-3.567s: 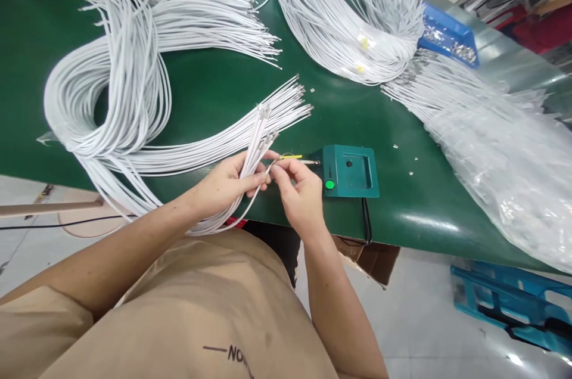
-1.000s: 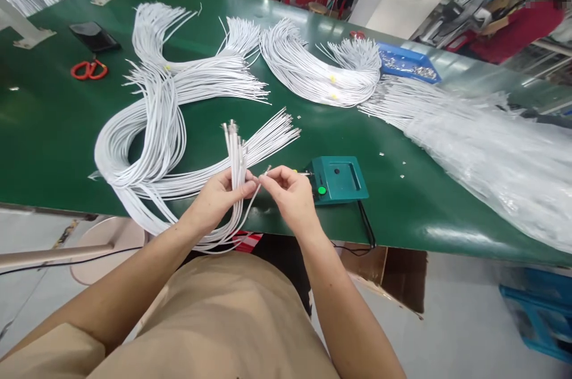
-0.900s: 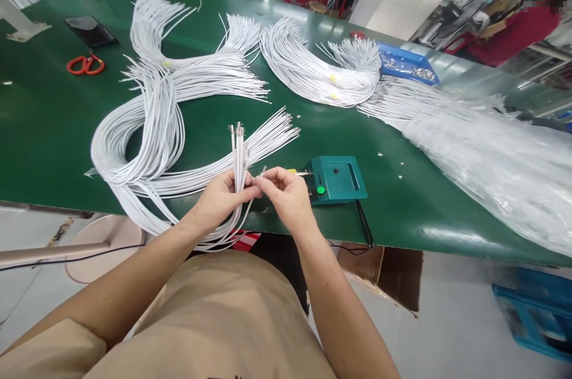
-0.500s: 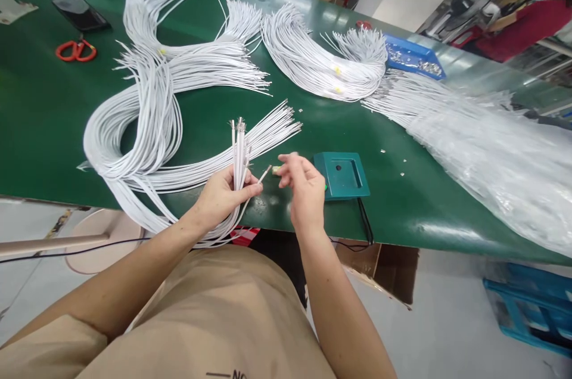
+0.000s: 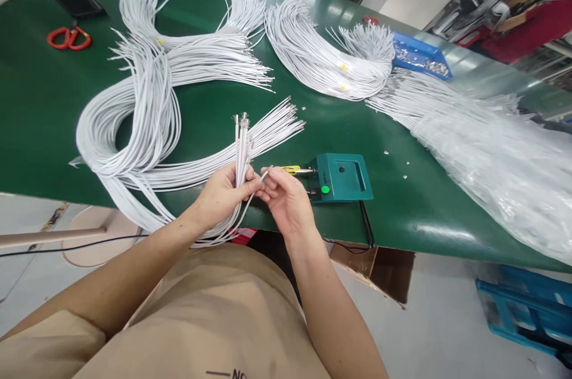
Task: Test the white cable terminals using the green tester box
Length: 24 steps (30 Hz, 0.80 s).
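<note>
green bench [image 5: 53, 123], near edge: left hand [image 5: 222, 193] clenched round upright white wire bundle [image 5: 242, 146], right hand [image 5: 286, 200] pinching one wire end [image 5: 264, 175] beside teal tester box [image 5: 342, 176]; best kept straight, aimed at yellow probe [image 5: 291, 169]

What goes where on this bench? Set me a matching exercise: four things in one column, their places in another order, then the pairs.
Things:
1. scissors
2. blue tray
3. teal box
4. upright bunch of white wires

Places:
A. near the front edge of the green table, just right of the right hand
B. gripped in the left hand
C. far left of the table
D. far side of the table, toward the right

Pairs: 1-C, 2-D, 3-A, 4-B
</note>
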Available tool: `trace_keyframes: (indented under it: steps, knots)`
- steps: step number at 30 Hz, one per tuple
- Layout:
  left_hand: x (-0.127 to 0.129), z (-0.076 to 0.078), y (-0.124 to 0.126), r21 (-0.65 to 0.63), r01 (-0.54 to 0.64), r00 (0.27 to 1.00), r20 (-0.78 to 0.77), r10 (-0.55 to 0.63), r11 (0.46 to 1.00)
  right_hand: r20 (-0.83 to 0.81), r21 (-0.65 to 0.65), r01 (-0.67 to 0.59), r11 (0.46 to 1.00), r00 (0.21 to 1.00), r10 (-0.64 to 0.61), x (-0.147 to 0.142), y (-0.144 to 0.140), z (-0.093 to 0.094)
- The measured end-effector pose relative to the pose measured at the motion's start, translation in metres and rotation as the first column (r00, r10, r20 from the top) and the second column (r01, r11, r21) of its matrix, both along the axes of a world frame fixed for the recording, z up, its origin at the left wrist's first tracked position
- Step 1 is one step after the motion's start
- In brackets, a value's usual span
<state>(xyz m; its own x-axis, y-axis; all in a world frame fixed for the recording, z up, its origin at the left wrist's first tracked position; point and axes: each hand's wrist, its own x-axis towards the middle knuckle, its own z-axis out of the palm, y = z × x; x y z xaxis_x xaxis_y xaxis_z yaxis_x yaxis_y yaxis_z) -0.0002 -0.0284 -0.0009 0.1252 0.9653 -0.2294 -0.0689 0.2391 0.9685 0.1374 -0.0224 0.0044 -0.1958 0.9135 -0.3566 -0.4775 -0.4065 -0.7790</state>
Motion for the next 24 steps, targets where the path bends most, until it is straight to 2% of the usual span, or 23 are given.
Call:
trace_keyframes:
  steps: [2,5,8,10,13,19,22,24]
  knots:
    - [0.001,0.004,0.000,-0.022,0.020,0.999,0.029,-0.019,1.000,-0.018,-0.022,0.008,1.000,1.000,-0.008,0.000,0.001,0.000]
    - [0.002,0.007,-0.002,-0.058,0.051,0.996,0.071,-0.047,0.997,0.121,0.049,0.036,0.998,0.992,-0.041,0.003,0.004,0.003]
    - [0.002,0.005,-0.003,-0.056,0.081,0.994,0.071,-0.077,0.995,0.258,0.137,-0.029,0.990,0.966,-0.007,0.007,0.010,0.009]
    - [0.001,0.003,-0.004,-0.039,0.113,0.991,0.072,-0.110,0.993,0.286,0.137,-0.082,0.987,0.957,0.040,0.008,0.013,0.012]
    - [0.000,0.002,-0.005,-0.017,0.122,0.989,0.083,-0.120,0.992,0.209,0.065,-0.091,0.994,0.975,0.076,0.007,0.014,0.011]
    - [0.000,0.003,-0.004,-0.024,0.070,0.996,0.051,-0.069,0.997,0.028,-0.056,-0.059,0.997,0.998,0.060,0.010,0.007,0.004]
    - [-0.001,0.003,-0.004,-0.005,0.058,0.997,0.041,-0.058,0.998,0.060,-0.033,-0.018,0.999,0.998,0.020,0.013,0.002,0.004]
    - [-0.001,0.002,-0.003,0.005,0.061,0.998,0.028,-0.061,0.998,0.140,0.020,0.007,1.000,0.990,-0.009,0.014,0.000,0.005]
